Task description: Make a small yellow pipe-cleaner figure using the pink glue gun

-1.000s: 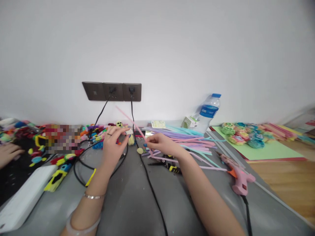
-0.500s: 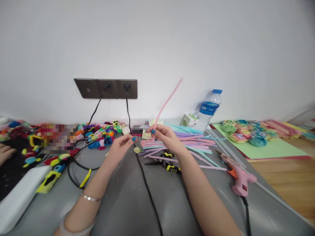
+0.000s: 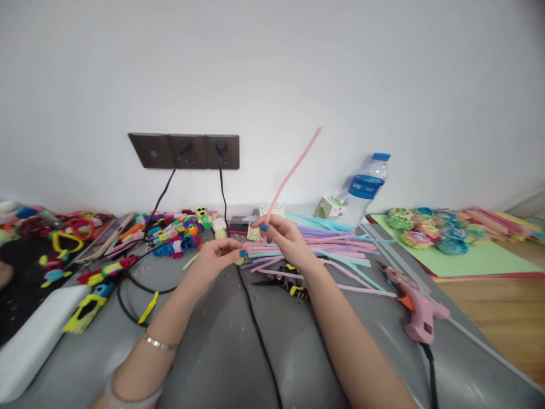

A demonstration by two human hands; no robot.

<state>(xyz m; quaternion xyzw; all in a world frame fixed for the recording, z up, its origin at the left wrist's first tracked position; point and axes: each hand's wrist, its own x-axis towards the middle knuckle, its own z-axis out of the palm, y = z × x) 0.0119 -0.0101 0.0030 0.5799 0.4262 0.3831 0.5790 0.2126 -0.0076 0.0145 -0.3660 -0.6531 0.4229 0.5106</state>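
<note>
My right hand [image 3: 279, 233] is closed in a pinch on a pink pipe cleaner [image 3: 293, 170], whose long free end slants up to the right. Its lower end is partly lost against the pile behind. Thumb against fingers, my left hand [image 3: 223, 255] is closed just left of it; whatever sits in its fingertips is too small to make out. Pastel pipe cleaners [image 3: 340, 247] lie in a loose bundle behind and right of my hands. Black-and-yellow pliers [image 3: 298, 291] rest in front of the bundle, partly under my right wrist.
A pink glue gun [image 3: 419, 315] lies at right, its cord running forward. Behind stand a water bottle [image 3: 365, 187] and a small box [image 3: 330, 209]. Fluffy flowers [image 3: 451, 244] rest on green paper [image 3: 481, 258]. Black cables [image 3: 255, 324] cross the table. Another person's hand [image 3: 5, 274] shows at far left.
My left hand has shifted slightly right and down, closer to my right hand. The pink pipe cleaner's upper tip sits a little higher and further right. The other person's hand has drawn back leftward.
</note>
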